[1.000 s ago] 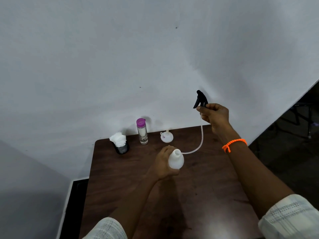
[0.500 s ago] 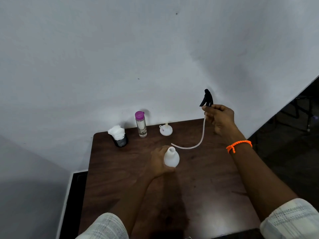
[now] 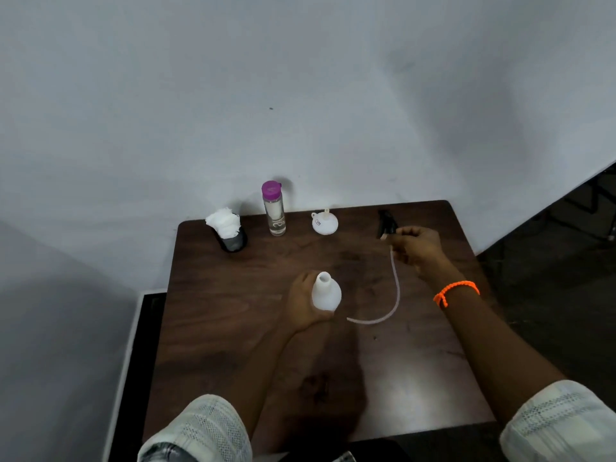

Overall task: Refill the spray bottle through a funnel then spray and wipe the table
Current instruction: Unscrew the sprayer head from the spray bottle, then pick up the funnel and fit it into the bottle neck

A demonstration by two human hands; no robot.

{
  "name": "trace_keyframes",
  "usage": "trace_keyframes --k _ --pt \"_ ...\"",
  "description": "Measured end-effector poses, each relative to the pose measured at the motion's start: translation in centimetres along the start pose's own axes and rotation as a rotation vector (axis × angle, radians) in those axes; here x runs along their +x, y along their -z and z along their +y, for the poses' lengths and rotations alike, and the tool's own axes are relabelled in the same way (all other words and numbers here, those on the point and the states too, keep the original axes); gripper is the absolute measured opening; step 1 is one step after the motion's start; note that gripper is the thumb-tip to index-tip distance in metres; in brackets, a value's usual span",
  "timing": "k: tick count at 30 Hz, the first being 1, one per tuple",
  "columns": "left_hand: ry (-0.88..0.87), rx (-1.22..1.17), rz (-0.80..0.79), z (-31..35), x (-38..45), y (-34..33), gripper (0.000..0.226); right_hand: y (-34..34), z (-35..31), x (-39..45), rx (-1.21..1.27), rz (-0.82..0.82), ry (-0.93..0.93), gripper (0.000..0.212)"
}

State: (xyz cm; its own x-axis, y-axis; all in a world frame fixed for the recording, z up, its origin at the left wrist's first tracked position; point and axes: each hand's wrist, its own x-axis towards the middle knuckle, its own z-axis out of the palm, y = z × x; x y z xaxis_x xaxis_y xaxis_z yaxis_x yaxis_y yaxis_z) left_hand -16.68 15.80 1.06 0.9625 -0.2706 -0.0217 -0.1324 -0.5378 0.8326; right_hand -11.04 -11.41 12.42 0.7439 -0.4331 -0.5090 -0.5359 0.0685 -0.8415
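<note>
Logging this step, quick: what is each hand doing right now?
Left hand: holds the white spray bottle.
Right hand: holds the black sprayer head.

Worktop [image 3: 233,328] fills lower centre of frame. Along its upper edge, left to right: tissue holder [image 3: 230,231], water bottle [image 3: 274,210], funnel [image 3: 324,222], sprayer head [image 3: 386,223]. Spray bottle [image 3: 326,292] at centre; dip tube [image 3: 383,305] just right.

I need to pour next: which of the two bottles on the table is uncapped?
The white spray bottle, held by the left hand, has a bare open neck. The clear bottle by the wall keeps its purple cap.
</note>
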Motion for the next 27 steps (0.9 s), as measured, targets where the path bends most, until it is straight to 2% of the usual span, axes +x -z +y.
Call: trace_keyframes --k 4,8,11,13,14,16,18,19,24,27 --pt "0.072 0.008 0.003 -1.5 -0.4 -1.8 0.075 -1.3 4.6 1.2 -0.105 -0.024 -0.054 0.034" --pt "0.098 -0.007 0.005 -0.6 -1.2 -2.3 0.066 -2.6 8.9 2.6 -0.249 -0.035 -0.095 0.037" --pt "0.158 0.032 -0.035 -8.1 -0.5 -6.1 0.088 -3.3 11.9 3.9 -0.370 -0.020 -0.111 0.039" --pt "0.202 0.036 0.033 -11.4 -0.7 -6.7 0.098 -3.5 13.5 4.4 -0.423 0.001 -0.137 0.041" --pt "0.160 0.042 -0.003 -11.5 -1.2 -7.2 0.094 -3.6 14.2 4.5 -0.445 0.007 -0.149 0.042" --pt "0.100 0.031 -0.006 -6.5 -1.7 -5.5 0.081 -3.8 15.4 4.9 -0.463 0.014 -0.159 0.044" --pt "0.044 -0.002 -0.004 -2.5 -2.2 -3.4 0.078 -4.0 15.9 4.9 -0.454 0.015 -0.162 0.045" --pt "0.042 -0.031 0.027 -3.7 -2.1 -4.1 0.078 -4.2 16.1 5.1 -0.451 0.021 -0.163 0.045" --pt "0.065 -0.021 -0.025 -3.3 -2.6 -3.4 0.091 -4.9 15.9 4.5 -0.529 0.057 -0.104 0.047" --pt "0.069 -0.003 0.001 -3.9 -3.2 -3.4 0.106 -4.8 15.8 3.9 -0.570 0.037 -0.092 0.048"
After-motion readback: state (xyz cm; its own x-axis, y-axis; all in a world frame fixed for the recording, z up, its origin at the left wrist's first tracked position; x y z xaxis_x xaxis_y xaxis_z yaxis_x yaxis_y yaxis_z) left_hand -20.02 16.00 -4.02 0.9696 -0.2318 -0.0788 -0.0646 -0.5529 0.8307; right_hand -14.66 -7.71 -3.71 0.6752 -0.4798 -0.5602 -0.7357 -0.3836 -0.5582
